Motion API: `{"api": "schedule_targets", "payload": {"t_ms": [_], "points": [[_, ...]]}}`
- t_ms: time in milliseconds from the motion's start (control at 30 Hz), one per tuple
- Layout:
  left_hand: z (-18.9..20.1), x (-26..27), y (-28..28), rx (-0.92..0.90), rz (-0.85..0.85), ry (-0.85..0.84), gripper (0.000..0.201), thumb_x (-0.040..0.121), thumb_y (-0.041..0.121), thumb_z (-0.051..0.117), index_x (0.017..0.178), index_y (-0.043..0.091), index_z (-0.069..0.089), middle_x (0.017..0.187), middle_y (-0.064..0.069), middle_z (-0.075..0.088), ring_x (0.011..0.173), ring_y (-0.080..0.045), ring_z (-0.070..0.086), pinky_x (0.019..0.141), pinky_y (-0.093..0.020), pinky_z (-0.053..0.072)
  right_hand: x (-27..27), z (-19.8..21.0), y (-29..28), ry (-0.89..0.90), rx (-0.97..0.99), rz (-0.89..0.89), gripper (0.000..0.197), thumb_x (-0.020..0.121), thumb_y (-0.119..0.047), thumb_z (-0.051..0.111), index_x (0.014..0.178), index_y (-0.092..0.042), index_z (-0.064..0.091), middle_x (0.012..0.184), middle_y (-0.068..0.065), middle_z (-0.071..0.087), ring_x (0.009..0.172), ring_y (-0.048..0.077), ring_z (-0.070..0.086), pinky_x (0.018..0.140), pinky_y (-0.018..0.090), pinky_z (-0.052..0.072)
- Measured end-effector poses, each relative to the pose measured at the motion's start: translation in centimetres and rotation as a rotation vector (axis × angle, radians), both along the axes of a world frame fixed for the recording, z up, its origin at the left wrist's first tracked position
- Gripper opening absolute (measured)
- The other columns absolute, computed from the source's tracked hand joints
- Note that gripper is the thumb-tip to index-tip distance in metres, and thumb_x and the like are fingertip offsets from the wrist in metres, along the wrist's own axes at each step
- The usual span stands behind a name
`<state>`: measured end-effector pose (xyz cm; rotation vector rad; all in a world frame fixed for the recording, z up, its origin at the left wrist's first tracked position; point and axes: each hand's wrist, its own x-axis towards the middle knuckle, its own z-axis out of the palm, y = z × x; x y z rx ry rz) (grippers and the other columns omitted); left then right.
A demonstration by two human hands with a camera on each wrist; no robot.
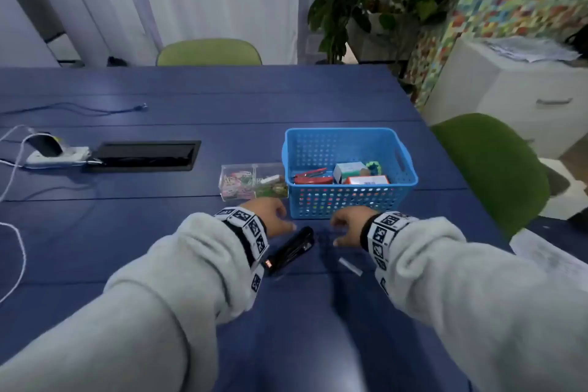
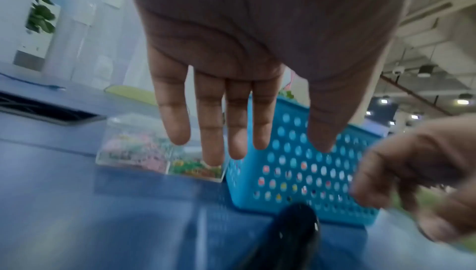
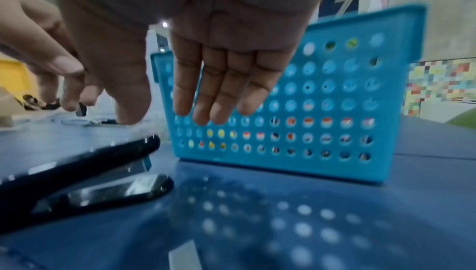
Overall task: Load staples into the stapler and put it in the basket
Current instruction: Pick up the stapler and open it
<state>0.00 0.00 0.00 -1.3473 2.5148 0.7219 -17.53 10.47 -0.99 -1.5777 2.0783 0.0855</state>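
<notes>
Just above the blue table (image 1: 191, 99), both hands hover with nothing in them. The left hand (image 1: 273, 216) has its fingers (image 2: 208, 123) stretched out straight and slightly spread, palm down, over the near end of the black stapler (image 1: 291, 250); no finger touches it. The right hand (image 1: 348, 224) hangs beside it, its fingers (image 3: 221, 91) straight and close together, thumb apart, also holding nothing.

Between and just below the two hands, the stapler lies flat on the table, closed as far as the head and right wrist views show, its front end pointing toward the blue basket (image 1: 407, 169). A short pale strip (image 1: 350, 265), likely the staples, lies on the table near the right wrist, apart from the stapler.

Beyond the hands stands the basket, just past the stapler's tip. It already holds a red stapler (image 1: 311, 177) and some small boxes (image 1: 359, 175). A clear box of coloured clips (image 1: 251, 181) stands beside the basket's left wall.

By my reading the task is barely begun: the stapler is unopened and outside the basket, the strip unloaded. Opening, loading, closing and placing all remain.
</notes>
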Motion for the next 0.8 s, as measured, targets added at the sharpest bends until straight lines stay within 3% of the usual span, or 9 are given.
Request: {"api": "schedule_targets", "payload": {"t_ms": [167, 400, 600, 700, 800], "points": [[-2.8, -0.9, 0.9, 0.086, -0.029, -0.119, 0.064, 0.068, 0.051, 0.073, 0.122, 0.022, 0.054, 0.124, -0.003, 0.063, 0.112, -0.025, 0.060, 0.092, -0.033, 0.047, 1.3, -2.4, -2.3, 0.018, 0.061, 0.055, 0.052, 0.072, -0.028, 0.074, 0.119, -0.018, 0.057, 0.126, 0.007, 0.061, 0.113, 0.026, 0.058, 0.095, 0.032, 0.047], [-4.9, -2.1, 1.9, 0.107, -0.087, -0.146, 0.038, 0.072, 0.034, 0.071, 0.106, 0.020, 0.062, 0.107, -0.006, 0.070, 0.097, -0.027, 0.066, 0.078, -0.033, 0.051, 2.1, -5.1, -4.4, -0.001, 0.126, 0.141, 0.051, 0.073, -0.025, 0.075, 0.120, -0.014, 0.057, 0.125, 0.010, 0.059, 0.113, 0.029, 0.058, 0.099, 0.037, 0.048], [-3.9, -1.5, 2.2, 0.087, -0.097, -0.023, 0.025, 0.074, 0.031, 0.067, 0.096, 0.022, 0.061, 0.102, -0.004, 0.069, 0.093, -0.027, 0.066, 0.079, -0.035, 0.053, 2.4, -6.1, -4.6, 0.004, 0.163, 0.117, 0.044, 0.074, -0.030, 0.073, 0.114, -0.017, 0.059, 0.122, 0.010, 0.056, 0.111, 0.029, 0.058, 0.092, 0.032, 0.047], [-2.8, -0.5, 2.1, 0.099, -0.056, 0.087, 0.028, 0.072, 0.022, 0.069, 0.098, 0.022, 0.059, 0.100, -0.002, 0.067, 0.094, -0.025, 0.063, 0.077, -0.030, 0.050, 1.9, -6.4, -3.7, 0.005, 0.161, 0.098, 0.044, 0.073, -0.034, 0.075, 0.109, -0.013, 0.060, 0.109, 0.009, 0.056, 0.108, 0.029, 0.058, 0.091, 0.033, 0.047], [-2.6, 1.1, 1.6, 0.117, 0.038, 0.208, 0.021, 0.068, 0.019, 0.070, 0.079, 0.024, 0.053, 0.082, 0.000, 0.063, 0.081, -0.023, 0.061, 0.072, -0.033, 0.053, 1.4, -6.7, -2.9, 0.017, 0.150, 0.075, 0.040, 0.073, -0.035, 0.074, 0.105, -0.012, 0.062, 0.101, 0.007, 0.055, 0.106, 0.030, 0.059, 0.088, 0.032, 0.047]]}}
